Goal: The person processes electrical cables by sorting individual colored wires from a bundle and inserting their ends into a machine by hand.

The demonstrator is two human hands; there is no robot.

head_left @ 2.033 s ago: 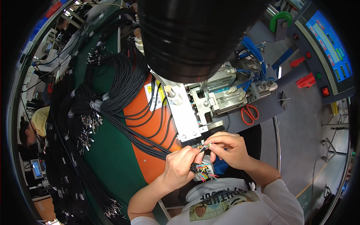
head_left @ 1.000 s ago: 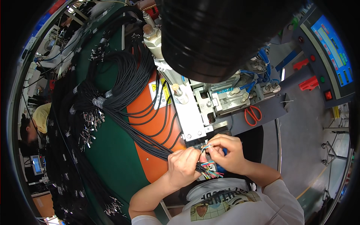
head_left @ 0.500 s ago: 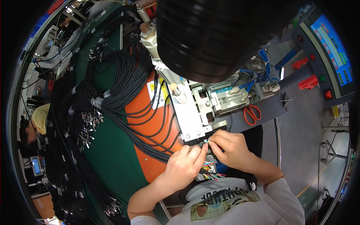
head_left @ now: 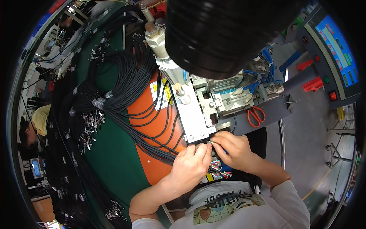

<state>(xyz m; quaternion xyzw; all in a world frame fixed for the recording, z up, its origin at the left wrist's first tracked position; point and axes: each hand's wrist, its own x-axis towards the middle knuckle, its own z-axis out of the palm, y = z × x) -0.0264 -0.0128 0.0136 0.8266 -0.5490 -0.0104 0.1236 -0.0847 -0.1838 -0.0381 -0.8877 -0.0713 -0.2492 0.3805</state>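
My left hand (head_left: 190, 165) and my right hand (head_left: 233, 150) meet below the front end of a metal press head (head_left: 194, 128). Both are closed in a pinch, thumb against forefinger. At their fingertips shows a tiny bit of thin wires (head_left: 211, 142), whitish and green; its exact end is too small to make out. Black cables (head_left: 152, 147) run from the left toward my left hand and pass behind it. Just below the hands, stripped cable ends fan out in coloured wires (head_left: 221, 174), red, white, green and black.
A large black tube (head_left: 213, 34) hangs over the machine. Red-handled scissors (head_left: 256, 116) lie on the grey machine base right of the press. Coiled black cables (head_left: 126, 72) cover the green and orange tabletop. A control panel with a screen (head_left: 335, 49) stands far right. Another person (head_left: 38, 122) is at far left.
My left hand has shifted slightly and its fingers are bunched closer to the right fingertips. Less of the small whitish piece shows between them. The coloured wire ends below have moved and spread.
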